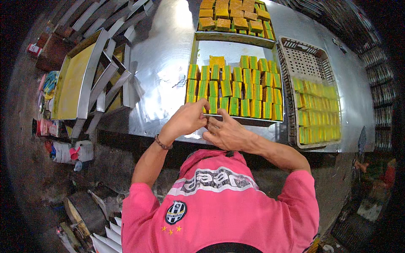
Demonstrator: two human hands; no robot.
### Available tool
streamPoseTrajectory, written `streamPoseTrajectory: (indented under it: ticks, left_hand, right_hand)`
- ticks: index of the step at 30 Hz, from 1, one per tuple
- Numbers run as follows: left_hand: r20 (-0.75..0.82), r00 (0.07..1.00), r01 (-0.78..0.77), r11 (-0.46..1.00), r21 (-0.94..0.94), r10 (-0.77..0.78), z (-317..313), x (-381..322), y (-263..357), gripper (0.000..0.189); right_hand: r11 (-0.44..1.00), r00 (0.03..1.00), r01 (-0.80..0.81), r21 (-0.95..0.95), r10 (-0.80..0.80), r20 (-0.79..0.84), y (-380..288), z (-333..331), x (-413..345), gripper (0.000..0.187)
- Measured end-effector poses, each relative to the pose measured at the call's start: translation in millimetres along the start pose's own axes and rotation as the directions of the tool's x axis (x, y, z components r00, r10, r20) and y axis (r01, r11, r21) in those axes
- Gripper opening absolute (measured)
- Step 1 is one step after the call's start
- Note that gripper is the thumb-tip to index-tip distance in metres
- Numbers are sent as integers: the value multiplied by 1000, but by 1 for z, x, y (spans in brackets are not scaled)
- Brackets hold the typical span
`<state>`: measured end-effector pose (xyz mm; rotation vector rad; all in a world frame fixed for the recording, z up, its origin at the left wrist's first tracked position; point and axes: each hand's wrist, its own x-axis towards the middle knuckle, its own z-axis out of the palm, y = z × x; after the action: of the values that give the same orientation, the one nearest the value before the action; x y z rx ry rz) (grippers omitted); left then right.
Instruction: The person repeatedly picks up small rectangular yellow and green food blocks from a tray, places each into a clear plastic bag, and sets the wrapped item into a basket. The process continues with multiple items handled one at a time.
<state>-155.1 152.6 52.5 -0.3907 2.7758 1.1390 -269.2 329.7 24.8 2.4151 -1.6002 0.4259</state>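
Observation:
A shallow metal tray [234, 37] lies before me on the table. Upright cake pieces [248, 91], layered yellow and green, stand in rows across its nearer part. At the tray's front left corner, my left hand [189, 118] has curled fingers against the nearest row. Beside it, my right hand [229, 131] bends over the front rim, thumb raised near the cakes. The fingertips of both hands almost meet, and whether anything is pinched there is hidden. A plastic crate [303, 64] right of the tray holds more cake pieces [319, 117], which look hazy.
Beyond the tray are more cake pieces [235, 14], browned tops showing. Metal trays [99, 82] are stacked crookedly on the left, the top one with a yellow layer [76, 83] inside. All this rests on a shiny metal table [158, 85]. Tall dark stacks [378, 85] border the right side.

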Motion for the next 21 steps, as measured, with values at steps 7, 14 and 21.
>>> streamPoseTrajectory:
  ticks: [7, 14, 21]
  left_hand:
    - [-78, 995, -51, 997, 61, 55, 5, -2, -9, 28]
    - [-226, 962, -117, 978, 172, 154, 6, -15, 14, 39]
    - [-211, 930, -258, 943, 212, 302, 8, -24, 15, 48]
  right_hand:
    - [991, 972, -109, 72, 91, 215, -10, 8, 4, 18]
    - [954, 949, -269, 133, 239, 207, -12, 31, 9, 24]
    - [916, 928, -363, 170, 340, 150, -10, 63, 2, 23]
